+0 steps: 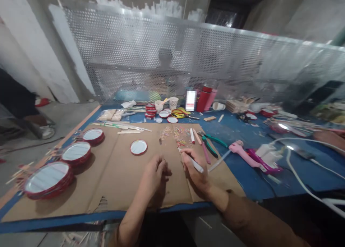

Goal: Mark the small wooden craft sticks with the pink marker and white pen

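My left hand is closed in a pinch around a thin stick, which points away from me and has a dark brown end. My right hand grips a white marker pen like a writing tool, its front end near some red bits on the cardboard. Both hands are above the cardboard sheet, a short gap apart. A round white lid with a red rim lies left of my hands. Just beyond them is a scatter of small coloured rubber bands.
Stacks of red-rimmed discs line the left edge. Green-handled pliers, a red-capped marker and a pink glue gun lie on the right. White cables cross the blue table. A red bottle stands before the perforated metal panel.
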Available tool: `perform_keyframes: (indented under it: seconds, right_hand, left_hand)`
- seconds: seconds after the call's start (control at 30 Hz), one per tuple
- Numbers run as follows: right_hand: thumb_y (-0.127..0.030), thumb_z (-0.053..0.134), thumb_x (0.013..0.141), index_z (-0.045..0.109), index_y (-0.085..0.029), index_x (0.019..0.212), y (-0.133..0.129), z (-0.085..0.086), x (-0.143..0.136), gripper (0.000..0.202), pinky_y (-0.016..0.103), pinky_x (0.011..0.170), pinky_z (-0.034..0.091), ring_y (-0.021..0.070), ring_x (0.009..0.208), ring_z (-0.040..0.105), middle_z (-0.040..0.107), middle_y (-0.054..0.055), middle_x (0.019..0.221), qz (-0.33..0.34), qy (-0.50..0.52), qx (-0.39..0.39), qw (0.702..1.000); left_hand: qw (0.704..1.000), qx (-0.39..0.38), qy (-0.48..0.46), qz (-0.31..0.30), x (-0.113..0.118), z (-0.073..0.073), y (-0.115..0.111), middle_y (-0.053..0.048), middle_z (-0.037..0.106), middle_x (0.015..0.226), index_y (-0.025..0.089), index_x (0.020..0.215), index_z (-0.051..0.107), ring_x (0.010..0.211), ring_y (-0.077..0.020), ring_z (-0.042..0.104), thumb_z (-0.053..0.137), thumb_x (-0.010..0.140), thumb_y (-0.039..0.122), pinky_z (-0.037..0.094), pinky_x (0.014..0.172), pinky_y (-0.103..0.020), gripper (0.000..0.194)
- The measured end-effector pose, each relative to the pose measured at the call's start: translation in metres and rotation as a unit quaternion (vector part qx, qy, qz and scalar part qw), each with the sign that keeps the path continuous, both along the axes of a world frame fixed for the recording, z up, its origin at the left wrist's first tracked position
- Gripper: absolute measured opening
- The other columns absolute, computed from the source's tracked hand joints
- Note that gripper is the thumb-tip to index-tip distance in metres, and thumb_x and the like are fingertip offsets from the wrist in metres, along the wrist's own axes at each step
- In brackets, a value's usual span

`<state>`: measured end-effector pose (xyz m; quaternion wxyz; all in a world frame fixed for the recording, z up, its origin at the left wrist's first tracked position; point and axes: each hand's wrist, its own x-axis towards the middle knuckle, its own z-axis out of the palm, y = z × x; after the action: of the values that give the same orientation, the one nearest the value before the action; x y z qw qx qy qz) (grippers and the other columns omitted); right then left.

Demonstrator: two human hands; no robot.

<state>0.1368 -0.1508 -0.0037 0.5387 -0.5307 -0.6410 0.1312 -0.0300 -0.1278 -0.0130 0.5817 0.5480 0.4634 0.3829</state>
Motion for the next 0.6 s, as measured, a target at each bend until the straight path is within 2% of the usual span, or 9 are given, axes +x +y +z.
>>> perform_keyframes:
  seconds: [0.13,0.3,0.47,0.6]
  right_hand:
    - [-0.034,0.055,0.095,0.060,-0.021,0.105,0.001,-0.001,-0.003,0.016,0.026,0.064,0.051,0.0142,0.071,0.062,0.066,0.002,0.087,0.023,0.036,0.010,0.999]
    - [-0.035,0.058,0.093,0.061,-0.022,0.097,0.003,0.000,-0.007,0.014,0.029,0.067,0.052,0.0156,0.071,0.063,0.067,0.003,0.084,-0.012,0.045,0.046,0.998]
    - [-0.037,0.051,0.096,0.067,-0.022,0.102,0.008,0.001,-0.008,0.022,0.033,0.074,0.054,0.0196,0.078,0.068,0.072,0.006,0.089,0.024,-0.055,0.017,0.998]
    - [-0.036,0.056,0.092,0.064,-0.020,0.115,0.009,0.001,-0.014,0.029,0.037,0.077,0.054,0.0235,0.086,0.068,0.071,0.009,0.095,0.062,-0.148,0.006,0.987]
  left_hand:
    - [0.999,-0.025,-0.026,0.035,0.004,0.000,-0.002,-0.001,0.059,0.070,0.019,0.076,0.049,0.063,-0.0160,0.064,0.054,0.079,0.049,0.046,0.043,-0.020,0.030]
    - [0.999,-0.014,0.002,0.047,0.005,0.009,-0.003,-0.002,0.057,0.071,0.018,0.075,0.051,0.060,-0.0133,0.060,0.054,0.079,0.045,0.047,0.040,-0.020,0.027]
    - [0.997,-0.057,-0.025,0.052,0.003,0.018,-0.003,-0.002,0.060,0.076,0.019,0.083,0.048,0.064,-0.0153,0.065,0.055,0.082,0.047,0.050,0.044,-0.022,0.028]
    - [0.995,0.008,-0.070,0.075,-0.001,0.012,-0.005,0.000,0.059,0.077,0.020,0.080,0.045,0.063,-0.0121,0.062,0.052,0.085,0.048,0.053,0.057,-0.025,0.030]
